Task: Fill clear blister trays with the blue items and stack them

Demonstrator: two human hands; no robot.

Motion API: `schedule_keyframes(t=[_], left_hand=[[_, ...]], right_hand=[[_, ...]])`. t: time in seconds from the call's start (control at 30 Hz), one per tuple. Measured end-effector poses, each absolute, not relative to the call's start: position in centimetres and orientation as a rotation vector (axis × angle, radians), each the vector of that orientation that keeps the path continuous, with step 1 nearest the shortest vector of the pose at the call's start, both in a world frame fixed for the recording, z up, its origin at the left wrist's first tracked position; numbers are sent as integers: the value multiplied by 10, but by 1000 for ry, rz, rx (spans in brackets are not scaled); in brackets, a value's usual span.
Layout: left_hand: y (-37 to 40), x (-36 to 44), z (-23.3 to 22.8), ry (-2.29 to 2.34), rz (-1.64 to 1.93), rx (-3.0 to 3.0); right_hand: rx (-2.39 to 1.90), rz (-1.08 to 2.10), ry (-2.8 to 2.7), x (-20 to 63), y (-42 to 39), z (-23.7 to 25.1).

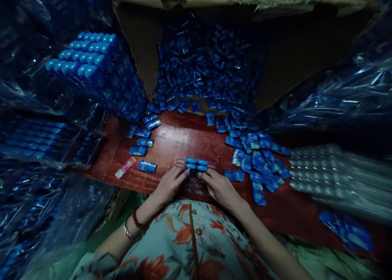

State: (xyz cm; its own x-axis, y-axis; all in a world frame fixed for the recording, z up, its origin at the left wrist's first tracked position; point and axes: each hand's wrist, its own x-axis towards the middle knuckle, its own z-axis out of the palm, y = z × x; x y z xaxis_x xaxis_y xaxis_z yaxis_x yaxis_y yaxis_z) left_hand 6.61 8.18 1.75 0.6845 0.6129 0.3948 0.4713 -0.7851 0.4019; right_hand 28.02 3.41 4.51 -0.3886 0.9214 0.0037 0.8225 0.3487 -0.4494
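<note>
In front of my body lies a clear plastic tray [196, 186] with moulded hollows. Several small blue cases [192, 160] stand in its far part in two columns, rounded ends up. My left hand [172, 184] is at the tray's left side, its fingers closed around a blue case of which only a bit shows. At the right side, my right hand [219, 185] has its fingers closed on another blue case [199, 175], mostly hidden by the fingertips. Both hands are low over the tray, just nearer to me than the standing cases.
A large open cardboard box [143, 47] spills loose blue cases onto the red-brown table [183, 137]. More loose cases [260, 161] are heaped at right, beside stacked clear trays [324, 169]. Filled trays form a tall stack [101, 75] at left. A pink strip [125, 167] lies nearby.
</note>
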Motion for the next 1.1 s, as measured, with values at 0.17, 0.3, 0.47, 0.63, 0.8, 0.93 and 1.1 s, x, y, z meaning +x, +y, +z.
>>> schedule_keyframes(t=[0.17,0.3,0.47,0.63,0.8,0.93,1.1], left_hand=[[79,65,11,809,737,2643],[79,71,16,805,626,2707],[81,84,23,793,304,2790],[88,88,16,867,295,2804],[94,82,11,1003,771,2647],[95,50,11,1517,975,2285],[96,-4,2,2155,537,2029]], right_hand=[[-1584,515,-2342,279,33,44],[-1627,495,-2375,274,33,46],[-1715,284,-2422,263,31,45],[-1764,78,-2338,256,37,35],[-1741,85,-2133,253,35,25],[-1830,93,-1906,266,13,24],[-2225,81,-1881,318,-12,27]])
